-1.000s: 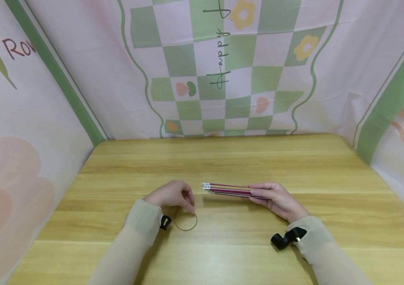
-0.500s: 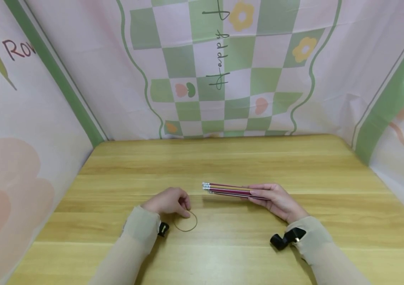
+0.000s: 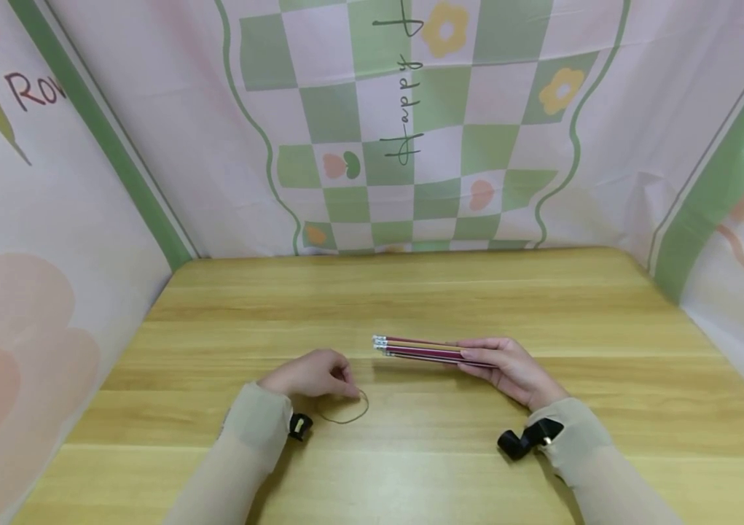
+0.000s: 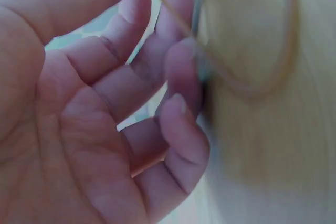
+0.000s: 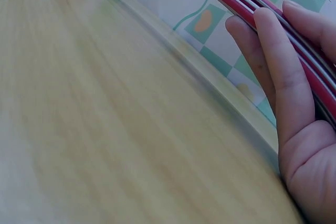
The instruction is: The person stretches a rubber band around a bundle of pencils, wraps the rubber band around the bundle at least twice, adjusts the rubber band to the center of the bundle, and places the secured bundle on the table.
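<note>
I am seeing the left hand (image 3: 315, 373) pinching a thin rubber band (image 3: 345, 423) between the tips of thumb and forefinger, a little left of the midline between the bench's (image 3: 411, 467) side edges. That grip is sitting closed at the tips, but the pinch is falling right at the margin of the left wrist view, so I am not managing to tell how tight it is. The other fingers (image 4: 186, 150) are curving loosely beside the palm. The band is hanging out as a loop toward the bench's right edge; it is blurring on my feed, and I am unable to tell whether its low side is touching the wood.

The right hand (image 3: 512, 373) is gripping a bundle of striped pencils (image 3: 427, 351), thumb on one side and fingers on the other, the grip parted only by the bundle's thickness. The pencils are hovering above the bench about midway between its left and right edges, lying nearly level, their silver-collared ends pointing toward the left edge. Those ends are standing near the left hand, well apart from the back corners.
</note>
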A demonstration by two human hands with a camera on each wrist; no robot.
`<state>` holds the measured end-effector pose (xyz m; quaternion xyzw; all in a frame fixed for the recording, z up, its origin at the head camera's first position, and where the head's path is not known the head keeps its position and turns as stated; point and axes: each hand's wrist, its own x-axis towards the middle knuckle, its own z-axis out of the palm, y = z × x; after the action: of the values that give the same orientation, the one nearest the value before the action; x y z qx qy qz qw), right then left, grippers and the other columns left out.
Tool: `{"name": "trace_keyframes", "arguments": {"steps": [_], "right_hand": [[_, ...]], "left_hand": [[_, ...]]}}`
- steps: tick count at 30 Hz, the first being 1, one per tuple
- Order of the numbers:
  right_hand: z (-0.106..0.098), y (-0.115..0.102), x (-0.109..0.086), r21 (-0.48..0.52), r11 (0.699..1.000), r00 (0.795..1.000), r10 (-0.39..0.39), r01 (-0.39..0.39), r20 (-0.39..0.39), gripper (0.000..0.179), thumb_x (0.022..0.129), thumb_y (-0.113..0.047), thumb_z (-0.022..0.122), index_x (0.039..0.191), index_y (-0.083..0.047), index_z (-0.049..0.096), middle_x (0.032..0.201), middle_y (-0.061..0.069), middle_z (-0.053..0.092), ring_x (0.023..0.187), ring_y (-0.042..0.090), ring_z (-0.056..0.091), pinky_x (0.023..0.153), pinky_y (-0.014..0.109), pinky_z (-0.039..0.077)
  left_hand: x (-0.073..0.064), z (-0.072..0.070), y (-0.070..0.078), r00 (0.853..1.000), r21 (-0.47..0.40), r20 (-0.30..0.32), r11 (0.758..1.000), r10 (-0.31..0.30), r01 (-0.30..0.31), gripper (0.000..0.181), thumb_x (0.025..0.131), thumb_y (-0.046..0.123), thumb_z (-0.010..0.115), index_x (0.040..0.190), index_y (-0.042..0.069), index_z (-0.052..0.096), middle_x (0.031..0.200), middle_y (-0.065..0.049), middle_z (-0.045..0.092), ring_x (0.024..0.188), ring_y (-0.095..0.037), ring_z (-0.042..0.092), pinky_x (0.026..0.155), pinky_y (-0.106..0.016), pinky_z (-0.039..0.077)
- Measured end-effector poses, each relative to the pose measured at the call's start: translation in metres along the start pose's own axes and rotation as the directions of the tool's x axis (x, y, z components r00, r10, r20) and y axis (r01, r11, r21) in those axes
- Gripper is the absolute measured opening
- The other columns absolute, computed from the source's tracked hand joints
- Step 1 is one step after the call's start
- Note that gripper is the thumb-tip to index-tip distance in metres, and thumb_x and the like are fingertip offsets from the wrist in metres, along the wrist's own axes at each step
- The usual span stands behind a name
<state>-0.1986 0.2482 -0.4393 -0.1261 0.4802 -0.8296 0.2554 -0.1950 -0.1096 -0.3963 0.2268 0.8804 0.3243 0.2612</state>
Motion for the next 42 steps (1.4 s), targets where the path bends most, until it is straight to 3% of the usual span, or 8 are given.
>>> {"name": "trace_keyframes", "arguments": {"steps": [4,9,18,24,31,35,40,42], "right_hand": [[-0.001,0.000,0.001,0.003,1.000,1.000,0.001,-0.001,-0.001,0.030,0.097,0.008,0.052,0.108,-0.007,0.076,0.113,0.006,0.073,0.102,0.019,0.071,0.090,0.025,0.055],[-0.001,0.000,0.001,-0.001,1.000,1.000,0.005,-0.005,-0.010,0.028,0.097,0.007,0.054,0.107,-0.007,0.076,0.113,0.007,0.073,0.102,0.019,0.071,0.090,0.025,0.056],[-0.001,0.000,0.002,-0.003,1.000,1.000,0.012,-0.012,-0.018,0.028,0.097,0.007,0.054,0.106,-0.007,0.076,0.112,0.006,0.074,0.101,0.019,0.072,0.090,0.025,0.056],[-0.001,0.000,0.002,0.006,1.000,1.000,0.013,-0.013,-0.009,0.030,0.097,0.008,0.052,0.106,-0.007,0.076,0.112,0.006,0.074,0.102,0.019,0.071,0.090,0.026,0.056],[0.000,-0.001,0.002,0.010,1.000,1.000,0.014,-0.014,-0.009,0.029,0.097,0.008,0.052,0.106,-0.007,0.076,0.112,0.006,0.074,0.101,0.019,0.072,0.090,0.025,0.056],[0.000,0.000,0.002,0.008,1.000,1.000,0.016,-0.016,-0.005,0.029,0.098,0.007,0.052,0.106,-0.007,0.076,0.113,0.006,0.074,0.102,0.019,0.071,0.090,0.026,0.056],[-0.002,-0.001,0.002,0.000,1.000,1.000,0.024,-0.024,-0.016,0.028,0.097,0.006,0.053,0.106,-0.007,0.076,0.113,0.005,0.074,0.103,0.019,0.071,0.091,0.026,0.056],[-0.002,0.000,0.002,-0.004,1.000,0.999,0.027,-0.027,-0.022,0.027,0.097,0.007,0.054,0.105,-0.007,0.076,0.112,0.006,0.074,0.102,0.019,0.071,0.091,0.026,0.056]], "left_hand": [[0.002,0.002,0.002,0.998,-0.160,0.053,0.987,0.032,-0.023,0.017,0.093,0.024,0.069,0.098,0.009,0.064,0.087,-0.001,0.068,0.079,-0.012,0.063,0.076,-0.028,0.051],[0.005,0.002,0.005,0.993,-0.364,0.069,0.929,0.091,-0.060,0.020,0.097,0.018,0.064,0.108,0.002,0.060,0.087,-0.009,0.069,0.072,-0.013,0.065,0.069,-0.027,0.055],[0.008,0.004,0.012,0.981,-0.571,0.096,0.817,0.167,-0.083,0.029,0.105,0.012,0.047,0.126,-0.004,0.059,0.108,-0.015,0.069,0.070,-0.011,0.063,0.057,-0.022,0.052],[0.008,0.003,0.013,0.973,-0.643,0.056,0.754,0.223,-0.136,0.033,0.098,0.004,0.057,0.131,-0.001,0.057,0.134,-0.022,0.059,0.079,-0.015,0.070,0.051,-0.020,0.051],[0.015,0.003,0.015,0.986,-0.724,-0.162,0.673,0.046,-0.150,0.026,0.093,0.009,0.067,0.118,0.006,0.058,0.120,-0.007,0.070,0.078,-0.017,0.074,0.041,-0.016,0.038],[0.019,0.004,0.014,0.966,-0.732,-0.253,0.661,-0.043,-0.162,0.022,0.099,0.022,0.061,0.112,0.004,0.062,0.111,-0.004,0.073,0.077,-0.014,0.072,0.044,-0.016,0.040],[0.025,0.007,0.011,0.940,-0.733,-0.325,0.656,-0.107,-0.179,0.039,0.100,0.028,0.060,0.127,0.000,0.058,0.123,-0.012,0.068,0.084,-0.012,0.071,0.053,-0.020,0.049],[0.027,0.009,0.009,0.931,-0.717,-0.348,0.672,-0.111,-0.188,0.040,0.098,0.024,0.063,0.130,0.002,0.058,0.130,-0.016,0.064,0.092,-0.015,0.070,0.060,-0.023,0.055]]}}
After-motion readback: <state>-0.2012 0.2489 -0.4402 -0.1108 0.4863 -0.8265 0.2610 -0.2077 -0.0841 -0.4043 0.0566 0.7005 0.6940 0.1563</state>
